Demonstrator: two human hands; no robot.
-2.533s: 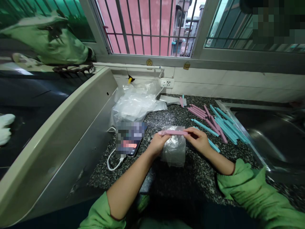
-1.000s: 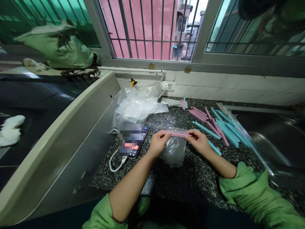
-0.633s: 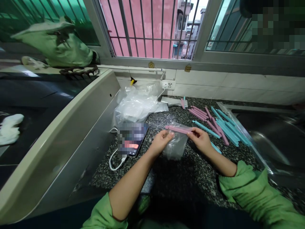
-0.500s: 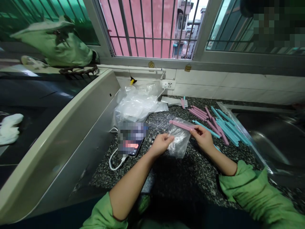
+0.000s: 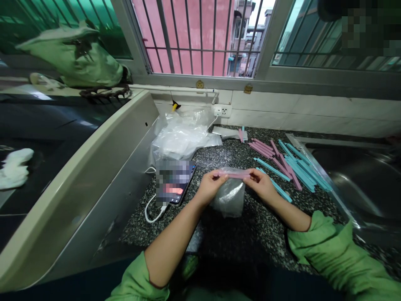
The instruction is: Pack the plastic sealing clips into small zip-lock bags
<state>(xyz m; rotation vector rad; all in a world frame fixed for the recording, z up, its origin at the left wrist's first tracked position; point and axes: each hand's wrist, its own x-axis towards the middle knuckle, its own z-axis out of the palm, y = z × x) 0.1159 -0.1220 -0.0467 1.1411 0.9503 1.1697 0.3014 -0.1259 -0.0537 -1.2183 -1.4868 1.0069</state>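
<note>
Pinching a pink stick (image 5: 234,174) by its left end with the left hand (image 5: 210,187) and by its right end with the right hand (image 5: 261,185), both grips narrow. Holding the stick nearly level between the two hands, along the top edge of a small clear bag (image 5: 230,198), above a speckled counter (image 5: 266,238). Just beyond the right hand, loose blue sticks (image 5: 302,173) and more pink sticks (image 5: 261,148), beside a sink (image 5: 344,213). To the left, a phone (image 5: 175,186) with a white cable (image 5: 163,207), and behind it, a crumpled plastic heap (image 5: 178,136).

Matt plastic clip (image 5: 234,175), glossy film bag (image 5: 230,198), polished speckled-stone counter (image 5: 257,234)
</note>
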